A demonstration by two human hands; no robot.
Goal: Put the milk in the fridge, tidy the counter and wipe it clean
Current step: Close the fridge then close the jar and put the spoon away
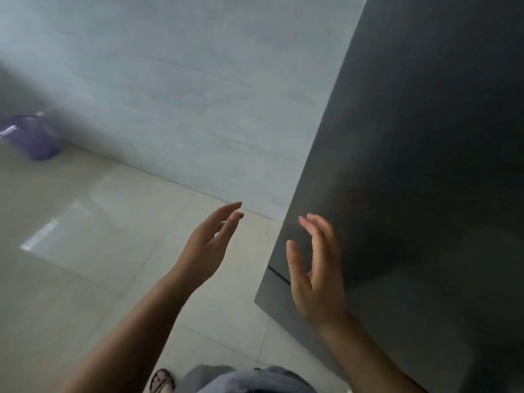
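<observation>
Dark grey fridge point(411, 165): matte, plain, smooth panel filling the space to the right of your hands; a thin seam crosses it just behind your right thumb, which looks like the split between two doors. No handle shows.
Head view, hands: your left hand point(208, 245) is spread and holds nothing, hanging over the pale tile floor point(85, 251), apart from the fridge edge. Your right hand point(314, 268) is likewise spread and holding nothing, raised in front of the fridge panel; whether it touches, you cannot tell.
Milk: not in view; neither hand carries it, and the counter is out of frame too.
Risk, door: with no handle visible, your fingers may slip off the smooth edge, or catch in the seam as a door swings.
Risk, task order: opening the fridge with nothing in hand means a second trip for the milk.
Risk, footing: glossy tiles and an open sandal point(161, 381) below your hands invite a slip.
Blur: the purple bucket point(37, 140), far left of your left hand, is smeared.
</observation>
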